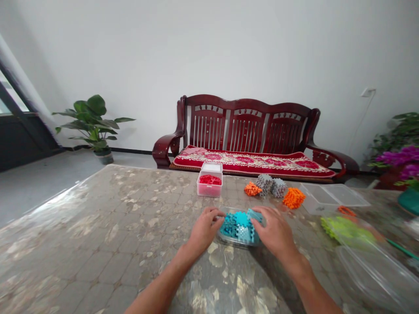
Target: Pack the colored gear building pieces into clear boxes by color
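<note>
A teal assembly of interlocking plastic blocks (240,227) sits in a shallow transparent plastic tray (236,240) on the table. My left hand (204,229) grips its left side. My right hand (276,231) lies over its right side, with the fingers pressed on the top. The hands hide part of the assembly and of the tray. Just beyond them stand orange block clusters (293,198) and grey block clusters (270,186).
A transparent box of red pieces (209,185) stands behind the hands on a marbled table cover (98,222). To the right lie a transparent box (334,196), lime-green pieces (345,231) and a large transparent lid (376,274). A red-cushioned wooden bench (248,139) stands beyond the table.
</note>
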The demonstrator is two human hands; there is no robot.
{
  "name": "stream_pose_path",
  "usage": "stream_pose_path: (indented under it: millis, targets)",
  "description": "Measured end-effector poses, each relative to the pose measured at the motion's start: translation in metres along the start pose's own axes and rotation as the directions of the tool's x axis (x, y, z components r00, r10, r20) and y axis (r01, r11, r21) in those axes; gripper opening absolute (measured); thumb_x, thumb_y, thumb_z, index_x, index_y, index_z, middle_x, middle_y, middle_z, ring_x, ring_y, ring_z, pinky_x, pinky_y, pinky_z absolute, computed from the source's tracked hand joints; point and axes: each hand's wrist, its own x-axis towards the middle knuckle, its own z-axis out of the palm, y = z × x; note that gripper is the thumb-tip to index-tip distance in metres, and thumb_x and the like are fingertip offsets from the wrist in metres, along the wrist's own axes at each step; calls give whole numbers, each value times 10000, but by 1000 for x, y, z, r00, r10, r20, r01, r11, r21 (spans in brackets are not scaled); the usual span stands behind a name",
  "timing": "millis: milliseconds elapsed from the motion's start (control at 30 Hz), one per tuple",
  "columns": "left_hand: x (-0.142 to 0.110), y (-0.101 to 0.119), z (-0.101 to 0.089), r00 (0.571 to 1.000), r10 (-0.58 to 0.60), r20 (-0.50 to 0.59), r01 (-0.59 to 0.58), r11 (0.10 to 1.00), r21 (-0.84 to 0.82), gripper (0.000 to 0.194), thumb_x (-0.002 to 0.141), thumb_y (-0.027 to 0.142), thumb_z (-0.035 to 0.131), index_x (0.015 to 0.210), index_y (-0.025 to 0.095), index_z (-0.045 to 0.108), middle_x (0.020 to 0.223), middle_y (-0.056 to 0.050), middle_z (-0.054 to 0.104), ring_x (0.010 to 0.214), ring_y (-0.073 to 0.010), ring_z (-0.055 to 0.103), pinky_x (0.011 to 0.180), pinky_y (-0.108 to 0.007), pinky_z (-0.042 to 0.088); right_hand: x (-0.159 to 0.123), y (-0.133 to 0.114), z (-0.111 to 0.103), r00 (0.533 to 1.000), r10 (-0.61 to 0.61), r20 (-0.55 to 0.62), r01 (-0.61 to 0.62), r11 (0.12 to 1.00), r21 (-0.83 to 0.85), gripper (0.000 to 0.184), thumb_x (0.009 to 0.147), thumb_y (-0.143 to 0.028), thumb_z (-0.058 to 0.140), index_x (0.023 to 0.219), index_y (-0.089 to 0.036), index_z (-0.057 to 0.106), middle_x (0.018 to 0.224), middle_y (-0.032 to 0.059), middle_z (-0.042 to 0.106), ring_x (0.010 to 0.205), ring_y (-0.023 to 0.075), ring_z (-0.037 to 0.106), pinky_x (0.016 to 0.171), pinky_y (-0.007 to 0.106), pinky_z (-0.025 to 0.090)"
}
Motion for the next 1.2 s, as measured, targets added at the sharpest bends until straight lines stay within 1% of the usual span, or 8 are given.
stream_pose_path:
  millis: [100, 167, 433, 700, 833, 967, 1100, 1200]
  targets:
    - [6, 6, -1, 1000, -10, 25, 8, 995, 97, 188, 850, 150, 611, 912, 219, 774, 1067, -54, 677, 934, -181, 669, 840, -261, 518, 3, 2, -4, 996, 7, 88, 0, 997, -80, 294, 808, -269, 661, 1095, -227, 713, 1116, 67, 744, 1043, 276, 621, 937, 405, 444]
    - [9, 8, -2, 1000, -9, 30, 5, 992, 127, 175, 832, 141, 633, 885, 226, 777, 1010, -40, 695, 942, -192, 674, 850, -269, 508, 3, 1, -3, 994, -11, 110, 23, 995, -102, 312, 794, -271, 679, 1102, -234, 714, 1111, 67, 745, 1034, 280, 619, 919, 402, 440]
    - [6, 10, -4, 999, -11, 37, 4, 982, 191, 137, 854, 197, 651, 909, 235, 770, 987, -27, 718, 900, -203, 689, 823, -277, 502, 3, 4, 6, 997, -57, 55, 62, 992, -107, 369, 760, -269, 702, 1129, -265, 701, 1078, 71, 749, 974, 277, 633, 859, 380, 444]
    - [8, 14, -12, 999, 10, 52, -20, 982, 186, 86, 808, 152, 709, 851, 212, 753, 1034, -42, 693, 966, -215, 677, 899, -308, 503, 5, 1, 7, 994, -5, 114, 19, 993, -115, 392, 781, -270, 682, 1171, -223, 688, 1156, 91, 726, 1037, 293, 638, 907, 400, 452]
    - [10, 14, -17, 998, 39, 58, -47, 988, 150, 82, 789, 128, 728, 805, 204, 757, 1052, -56, 672, 1036, -232, 649, 955, -345, 493, 6, -1, 4, 996, 13, 87, -4, 994, -106, 379, 789, -271, 673, 1163, -215, 691, 1138, 97, 731, 1031, 288, 639, 918, 401, 454]
    - [4, 17, -22, 991, 135, -26, -132, 988, 81, 76, 796, 127, 734, 811, 201, 745, 1059, -61, 643, 1081, -244, 627, 966, -365, 498, 5, -14, -4, 999, 7, 48, -10, 999, 50, 316, 818, -295, 641, 1122, -245, 710, 1109, 67, 731, 985, 249, 650, 874, 367, 478]
    - [-8, 21, -22, 934, 323, -152, -308, 944, 115, 73, 882, 169, 675, 884, 220, 727, 1039, -53, 626, 1016, -210, 630, 901, -321, 517, 8, -29, -11, 973, 59, 221, -125, 947, 296, 322, 904, -414, 545, 1117, -248, 720, 871, 25, 745, 739, 191, 664, 689, 303, 492]
    - [-17, 18, -16, 861, 480, -169, -443, 871, 213, 142, 975, 251, 586, 921, 232, 716, 973, -50, 648, 940, -188, 643, 855, -298, 525, 14, -33, -2, 936, 27, 351, -200, 862, 465, 375, 941, -462, 468, 1024, -224, 746, 765, 19, 738, 706, 182, 670, 631, 275, 487]
